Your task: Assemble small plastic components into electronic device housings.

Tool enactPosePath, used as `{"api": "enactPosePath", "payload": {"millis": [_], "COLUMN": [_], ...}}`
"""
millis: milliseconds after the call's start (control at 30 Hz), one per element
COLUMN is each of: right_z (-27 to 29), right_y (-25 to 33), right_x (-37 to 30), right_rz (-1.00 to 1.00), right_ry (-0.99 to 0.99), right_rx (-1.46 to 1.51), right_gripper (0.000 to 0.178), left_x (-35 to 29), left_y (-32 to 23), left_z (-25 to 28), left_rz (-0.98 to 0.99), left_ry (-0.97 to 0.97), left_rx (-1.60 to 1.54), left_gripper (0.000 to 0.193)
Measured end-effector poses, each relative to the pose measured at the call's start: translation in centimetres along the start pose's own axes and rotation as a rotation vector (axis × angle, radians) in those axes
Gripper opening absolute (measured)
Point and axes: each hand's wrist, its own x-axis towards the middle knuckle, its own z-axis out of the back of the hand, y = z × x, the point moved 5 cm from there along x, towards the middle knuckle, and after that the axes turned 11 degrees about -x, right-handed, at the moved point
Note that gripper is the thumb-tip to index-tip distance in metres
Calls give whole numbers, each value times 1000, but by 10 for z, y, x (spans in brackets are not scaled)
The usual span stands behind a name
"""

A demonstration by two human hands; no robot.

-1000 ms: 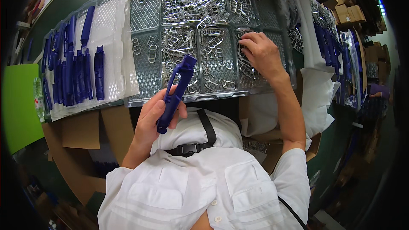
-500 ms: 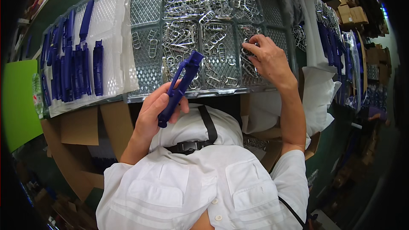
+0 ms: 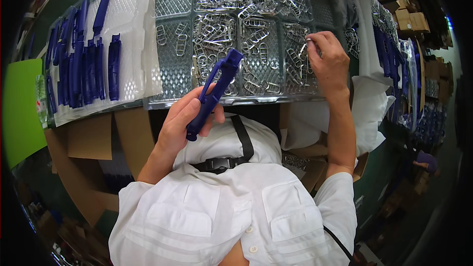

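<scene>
My left hand (image 3: 173, 122) is closed round the lower part of a long dark blue plastic housing (image 3: 217, 91), tilted with its upper end toward the right over the tray. My right hand (image 3: 329, 64) pinches a small shiny metal buckle (image 3: 307, 42) between thumb and forefinger, partly hidden by the fingertips. It hovers over the right-hand compartments of a clear divided plastic tray (image 3: 170, 74). Many loose metal buckles (image 3: 214, 32), slotted and frame-like, lie heaped in the middle compartments, with only a few in the left ones.
More blue housings (image 3: 79, 71) lie in rows on a white-lined tray at the left. Open cardboard boxes (image 3: 91, 140) stand below the table edge. A green board (image 3: 19, 113) is at far left. White foam sheets (image 3: 369, 103) and more blue parts (image 3: 387, 54) are at the right.
My right hand has risen out of the buckles and moved right, with a buckle now showing at its fingertips. My left hand still holds the blue housing, shifted slightly up and right.
</scene>
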Motion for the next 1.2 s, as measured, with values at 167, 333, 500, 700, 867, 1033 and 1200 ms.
{"api": "enactPosePath", "payload": {"millis": [167,333,500,700,867,1033,1200], "right_z": [6,38,69,86,88,90,79], "right_y": [-19,28,74,113,119,124,124], "right_x": [-10,-11,-22,-20,-24,-18,-18], "right_rz": [-584,-576,-516,-36,-72,51,68], "right_ry": [291,306,260,112,131,1,63], "right_rx": [817,1108,1117,749,652,449,456], "right_gripper": [20,21,17,25,21,20,14], "left_x": [5,20,25,23,20,21,21], "left_y": [0,9,16,29,26,24,25], "left_z": [-12,-25,-40,-48,-48,-47,-48], "left_rz": [74,149,210,186,123,119,105], "left_ry": [-54,23,15,81,60,21,29], "left_rx": [-143,-230,-163,-87,-8,53,99], "left_gripper": [58,58,60,54,51,48,45]}}
